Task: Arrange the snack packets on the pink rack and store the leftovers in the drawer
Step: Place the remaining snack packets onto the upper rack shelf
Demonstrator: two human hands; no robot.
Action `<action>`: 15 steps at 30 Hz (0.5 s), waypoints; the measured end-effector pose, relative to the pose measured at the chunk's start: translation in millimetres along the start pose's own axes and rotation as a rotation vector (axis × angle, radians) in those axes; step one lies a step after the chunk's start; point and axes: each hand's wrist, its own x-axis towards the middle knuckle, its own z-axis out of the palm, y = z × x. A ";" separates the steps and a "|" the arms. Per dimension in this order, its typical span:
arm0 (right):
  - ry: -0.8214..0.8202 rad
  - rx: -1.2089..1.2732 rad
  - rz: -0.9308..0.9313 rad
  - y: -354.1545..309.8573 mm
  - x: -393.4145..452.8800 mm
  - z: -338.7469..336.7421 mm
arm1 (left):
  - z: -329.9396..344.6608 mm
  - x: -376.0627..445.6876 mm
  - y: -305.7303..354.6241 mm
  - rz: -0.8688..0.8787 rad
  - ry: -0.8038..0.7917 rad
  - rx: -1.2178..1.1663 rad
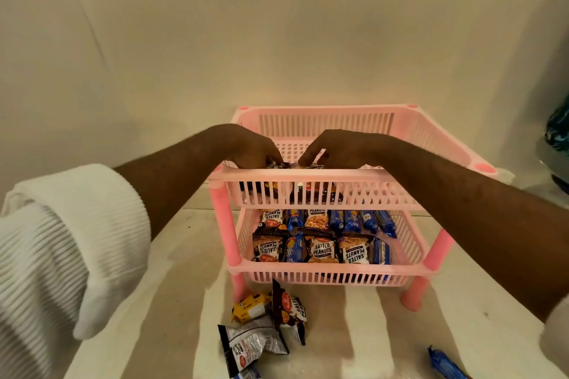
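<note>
A two-tier pink rack (308, 177) stands on the table. Its lower tier holds several salted peanut packets (321, 251) and blue biscuit packs (351, 221) in rows. Both hands reach into the upper tier's front left corner. My left hand (246, 148) and my right hand (335, 149) pinch the tops of dark snack packets (308, 191) standing behind the front wall; the packets are mostly hidden by the slats. Loose packets lie in front of the rack: a yellow one (249, 308), a dark peanut packet (289, 308) and a crumpled silver-backed one (252, 344).
A blue biscuit pack (445, 363) lies at the table's front right edge. A plain wall rises right behind the rack. A dark patterned object (558, 129) shows at the right border. No drawer is in view.
</note>
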 end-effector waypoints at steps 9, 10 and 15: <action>0.015 -0.062 0.013 -3.4 -2.2 1.6 | 0.7 9.6 10.3 -0.022 0.140 0.005; 0.031 -0.052 0.018 -3.3 -5.1 0.5 | 0.3 8.8 10.3 -0.020 0.149 0.016; 0.273 0.078 0.017 -6.6 -30.4 -4.4 | -1.1 -10.7 11.6 0.022 0.367 0.063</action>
